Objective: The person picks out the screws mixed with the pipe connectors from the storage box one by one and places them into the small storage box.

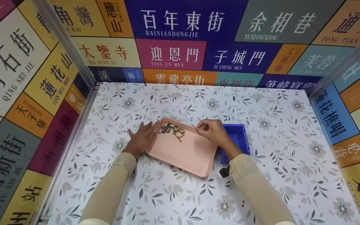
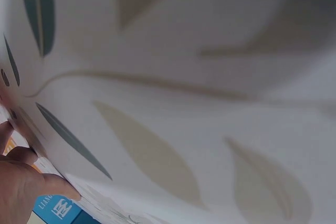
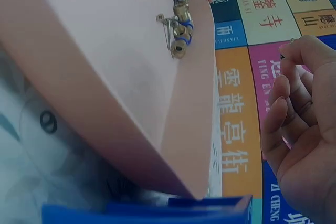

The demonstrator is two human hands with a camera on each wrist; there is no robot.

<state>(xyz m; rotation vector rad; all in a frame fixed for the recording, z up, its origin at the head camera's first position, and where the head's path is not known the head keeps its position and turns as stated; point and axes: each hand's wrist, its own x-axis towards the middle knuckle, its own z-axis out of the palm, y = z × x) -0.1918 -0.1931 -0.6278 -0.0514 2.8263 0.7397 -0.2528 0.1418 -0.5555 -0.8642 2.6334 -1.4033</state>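
A pink tray [image 1: 180,156] lies at a slant on the table, with a small heap of brass push-in fittings [image 1: 169,127] and thin screw-like metal pieces [image 1: 179,137] near its far left corner. My left hand [image 1: 141,137] rests at the tray's left edge, fingers extended and spread, some along the rim. Over the tray's far right corner, my right hand [image 1: 212,129] pinches a small thin piece [image 1: 193,126] between thumb and forefinger; its kind cannot be made out. Blue rings show on the fittings [image 3: 181,30] in the right wrist view.
A blue bin [image 1: 245,137] stands right of the tray, partly hidden under my right forearm. Small black gear [image 1: 224,172] shows by the right wrist. Panels with street names [image 1: 173,54] wall in the flowered tabletop [image 1: 167,200] at the back and sides.
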